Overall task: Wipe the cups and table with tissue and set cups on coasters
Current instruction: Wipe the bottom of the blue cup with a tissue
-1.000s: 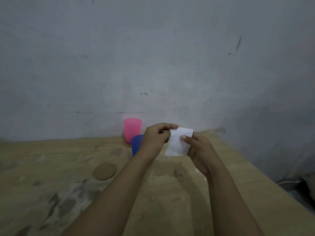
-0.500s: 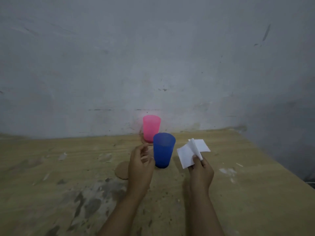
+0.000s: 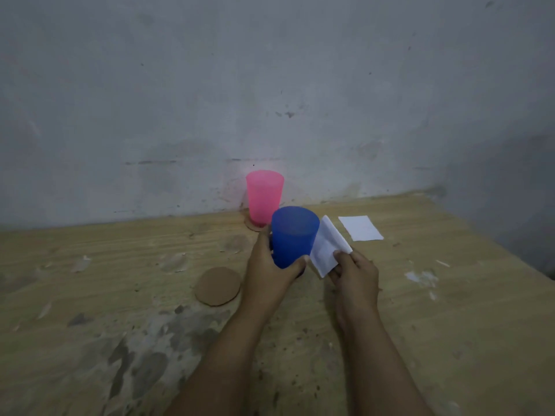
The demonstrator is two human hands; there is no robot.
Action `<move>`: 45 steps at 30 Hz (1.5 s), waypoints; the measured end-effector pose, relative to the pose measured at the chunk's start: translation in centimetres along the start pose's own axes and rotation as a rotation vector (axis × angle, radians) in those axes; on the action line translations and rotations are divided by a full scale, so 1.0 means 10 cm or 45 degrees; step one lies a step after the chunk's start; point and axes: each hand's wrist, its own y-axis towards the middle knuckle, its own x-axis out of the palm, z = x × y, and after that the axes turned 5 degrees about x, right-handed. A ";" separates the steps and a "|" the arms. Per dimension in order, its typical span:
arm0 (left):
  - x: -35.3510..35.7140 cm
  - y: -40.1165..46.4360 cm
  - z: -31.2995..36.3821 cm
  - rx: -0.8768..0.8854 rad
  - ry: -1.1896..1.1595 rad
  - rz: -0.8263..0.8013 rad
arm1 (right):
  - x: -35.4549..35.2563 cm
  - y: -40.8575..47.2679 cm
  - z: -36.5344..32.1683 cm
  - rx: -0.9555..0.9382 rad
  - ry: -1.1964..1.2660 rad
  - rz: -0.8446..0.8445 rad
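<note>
The left hand (image 3: 270, 271) is grasping the blue cup (image 3: 294, 235) low on its body, thumb curling round the near side and fingers wrapping the far side. The cup is standing upright; whether its base is touching the table (image 3: 450, 325) or is raised just off it cannot be told, as the hand is hiding the bottom. The right hand (image 3: 356, 274) is pinching a folded tissue (image 3: 329, 247) between thumb and fingers, and the tissue's upper edge is leaning against the blue cup's right side (or lying just beside it; the contact is not clear).

A bare round coaster (image 3: 217, 286) is lying flat on the table just left of the left wrist, apart from the blue cup. Behind the blue cup, the pink cup (image 3: 264, 196) is standing upright on a second coaster (image 3: 251, 226), close to the grey wall (image 3: 270, 85). Only the front edge of that coaster is showing.

A second white sheet (image 3: 360, 228) is lying flat on the table to the right of the tissue, apart from both hands. The wooden table is showing dark stains near the front left and pale smears at the right.
</note>
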 end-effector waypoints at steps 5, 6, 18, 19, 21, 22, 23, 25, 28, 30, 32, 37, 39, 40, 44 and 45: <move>-0.02 0.01 0.04 0.026 -0.041 0.047 | -0.01 0.00 -0.02 0.007 0.072 0.010; -0.02 0.01 0.05 0.045 -0.060 0.081 | -0.01 -0.01 -0.04 0.009 0.085 0.006; -0.05 0.03 0.08 0.115 -0.225 0.307 | 0.06 -0.14 -0.09 0.404 0.653 -0.550; -0.03 0.03 0.08 0.127 -0.229 0.297 | 0.07 -0.15 -0.09 0.396 0.655 -0.637; -0.01 0.02 0.08 0.149 -0.238 0.281 | 0.09 -0.17 -0.08 0.393 0.639 -0.710; 0.00 0.02 0.09 0.158 -0.241 0.277 | 0.10 -0.17 -0.08 0.389 0.629 -0.737; 0.00 0.02 0.09 0.166 -0.245 0.275 | 0.10 -0.18 -0.07 0.383 0.626 -0.770; 0.01 0.01 0.08 0.177 -0.257 0.274 | 0.10 -0.18 -0.07 0.386 0.637 -0.837; 0.01 0.01 0.09 0.183 -0.258 0.284 | 0.09 -0.19 -0.07 0.418 0.649 -0.930; 0.00 0.02 0.09 0.197 -0.233 0.298 | 0.08 -0.18 -0.06 0.459 0.666 -0.941; -0.01 0.03 0.09 0.203 -0.200 0.310 | 0.07 -0.15 -0.05 0.507 0.686 -0.916; -0.03 0.03 0.08 0.205 -0.169 0.312 | 0.02 -0.09 -0.07 0.525 0.670 -0.827; -0.03 0.03 0.08 0.215 -0.165 0.311 | 0.03 -0.10 -0.08 0.519 0.698 -0.833; -0.02 0.03 0.08 0.221 -0.162 0.311 | 0.03 -0.11 -0.08 0.514 0.719 -0.851; 0.00 0.02 0.08 0.234 -0.164 0.286 | 0.05 -0.15 -0.09 0.486 0.770 -0.951; 0.00 0.02 0.08 0.238 -0.160 0.283 | 0.05 -0.15 -0.09 0.508 0.799 -0.949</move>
